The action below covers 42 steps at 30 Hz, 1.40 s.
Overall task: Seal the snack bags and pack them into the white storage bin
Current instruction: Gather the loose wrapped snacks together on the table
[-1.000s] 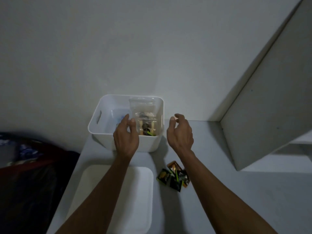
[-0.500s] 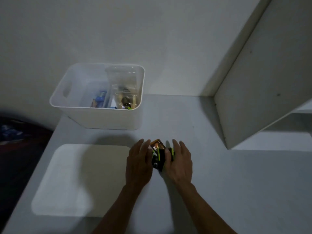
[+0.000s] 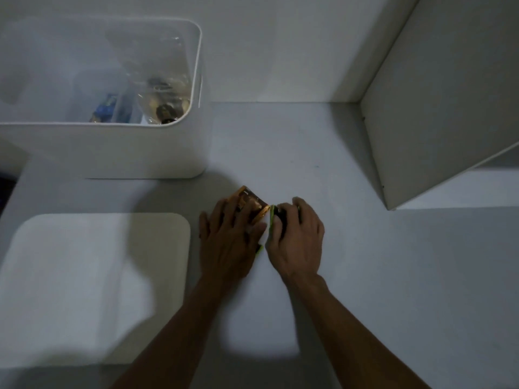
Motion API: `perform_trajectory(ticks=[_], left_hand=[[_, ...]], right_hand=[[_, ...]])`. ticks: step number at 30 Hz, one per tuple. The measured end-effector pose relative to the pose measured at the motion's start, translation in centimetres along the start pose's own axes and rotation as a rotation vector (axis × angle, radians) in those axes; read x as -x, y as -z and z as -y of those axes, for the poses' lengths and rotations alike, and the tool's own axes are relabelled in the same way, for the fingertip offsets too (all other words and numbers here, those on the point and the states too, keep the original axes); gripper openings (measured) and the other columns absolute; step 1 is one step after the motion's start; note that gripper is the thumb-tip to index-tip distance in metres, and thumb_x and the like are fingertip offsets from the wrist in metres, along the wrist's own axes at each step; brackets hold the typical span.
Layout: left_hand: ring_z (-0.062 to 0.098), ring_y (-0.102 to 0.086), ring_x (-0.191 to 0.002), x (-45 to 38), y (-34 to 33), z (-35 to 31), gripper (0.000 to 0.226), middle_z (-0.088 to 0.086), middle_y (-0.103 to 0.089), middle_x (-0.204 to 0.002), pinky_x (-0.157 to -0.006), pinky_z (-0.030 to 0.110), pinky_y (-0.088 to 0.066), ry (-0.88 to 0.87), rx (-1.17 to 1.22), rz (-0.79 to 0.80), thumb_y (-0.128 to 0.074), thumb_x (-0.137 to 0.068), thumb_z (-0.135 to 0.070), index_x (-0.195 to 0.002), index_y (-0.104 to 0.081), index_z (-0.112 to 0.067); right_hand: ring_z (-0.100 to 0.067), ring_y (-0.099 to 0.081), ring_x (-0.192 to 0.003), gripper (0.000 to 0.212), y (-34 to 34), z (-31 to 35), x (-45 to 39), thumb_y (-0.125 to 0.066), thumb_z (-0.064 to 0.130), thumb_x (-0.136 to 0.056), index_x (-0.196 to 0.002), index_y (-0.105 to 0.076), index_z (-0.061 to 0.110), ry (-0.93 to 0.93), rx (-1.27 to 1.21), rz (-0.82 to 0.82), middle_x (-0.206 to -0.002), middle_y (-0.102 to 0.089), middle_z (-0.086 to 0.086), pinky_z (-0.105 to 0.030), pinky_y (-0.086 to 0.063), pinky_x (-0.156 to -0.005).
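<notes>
- Left hand (image 3: 229, 240) lies flat, fingers straight, on an orange snack packet (image 3: 250, 203).
- Right hand (image 3: 297, 242) curls over dark packets (image 3: 278, 217), touching the left.
- White storage bin (image 3: 157, 147) up-left of both.

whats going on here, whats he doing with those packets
A person has both hands on small snack packets on the grey table. The left hand lies over the orange ones; the right hand curls round a dark one. The white storage bin behind already holds clear bags; its lid lies nearby.
</notes>
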<state>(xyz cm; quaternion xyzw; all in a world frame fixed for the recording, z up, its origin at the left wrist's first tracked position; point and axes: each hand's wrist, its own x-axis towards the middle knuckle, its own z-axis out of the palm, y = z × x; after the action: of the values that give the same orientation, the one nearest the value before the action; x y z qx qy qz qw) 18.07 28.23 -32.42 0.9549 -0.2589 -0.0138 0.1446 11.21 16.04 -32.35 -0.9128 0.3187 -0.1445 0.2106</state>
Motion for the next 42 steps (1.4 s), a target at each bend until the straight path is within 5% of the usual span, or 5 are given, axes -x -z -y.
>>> perform_trajectory(ticks=[16, 22, 29, 34, 42], left_hand=[[0.030, -0.050, -0.108, -4.9, -1.3, -0.7, 0.041, -0.002, -0.060, -0.115, -0.076, 0.045, -0.042, -0.046, -0.070, -0.223, -0.044, -0.094, -0.059, -0.095, -0.063, -0.022], [0.031, -0.057, -0.089, -4.9, -1.7, -0.9, 0.048, 0.004, -0.062, -0.104, -0.064, 0.040, -0.048, -0.069, -0.102, -0.256, -0.038, -0.096, -0.060, -0.117, -0.064, -0.025], [0.027, -0.061, -0.066, -4.0, -1.8, -0.9, 0.041, 0.003, -0.064, -0.086, -0.050, 0.034, -0.048, -0.087, 0.008, -0.340, -0.051, -0.092, -0.057, -0.107, -0.072, -0.025], [0.025, -0.065, -0.065, -0.4, -0.7, -2.3, 0.024, -0.001, -0.065, -0.086, -0.050, 0.027, -0.042, 0.081, 0.138, -0.301, -0.067, -0.084, -0.047, -0.098, -0.074, -0.027], [0.025, -0.068, -0.073, 4.9, 6.6, -3.6, 0.029, -0.004, -0.065, -0.093, -0.060, 0.031, -0.049, 0.421, 0.350, -0.318, -0.064, -0.082, -0.051, -0.103, -0.074, -0.034]], right_hand=[[-0.027, -0.058, -0.074, 0.032, -0.9, -1.8, -5.9, -0.054, 0.047, -0.097, -0.113, -0.065, 0.020, 0.078, 0.077, -0.190, -0.093, -0.062, -0.007, -0.037, -0.050, -0.054], [-0.026, -0.062, -0.075, 0.049, -0.6, -1.6, -6.0, -0.044, 0.054, -0.099, -0.138, -0.051, 0.025, 0.056, 0.130, -0.156, -0.104, -0.063, -0.006, -0.030, -0.042, -0.054], [-0.025, -0.061, -0.065, 0.050, -0.5, -1.2, -4.2, -0.049, 0.051, -0.098, -0.139, -0.052, 0.023, 0.028, 0.103, -0.187, -0.095, -0.064, -0.006, -0.026, -0.034, -0.051], [-0.028, -0.065, -0.074, 0.049, 1.0, -0.2, 0.6, -0.052, 0.052, -0.096, -0.140, -0.050, 0.029, -0.034, 0.035, -0.050, -0.100, -0.063, -0.003, -0.036, -0.051, -0.055], [-0.025, -0.062, -0.107, 0.054, 7.2, 3.5, 5.1, -0.047, 0.054, -0.096, -0.146, -0.041, 0.036, -0.211, -0.217, 0.126, -0.123, -0.059, -0.001, -0.034, -0.047, -0.080]])
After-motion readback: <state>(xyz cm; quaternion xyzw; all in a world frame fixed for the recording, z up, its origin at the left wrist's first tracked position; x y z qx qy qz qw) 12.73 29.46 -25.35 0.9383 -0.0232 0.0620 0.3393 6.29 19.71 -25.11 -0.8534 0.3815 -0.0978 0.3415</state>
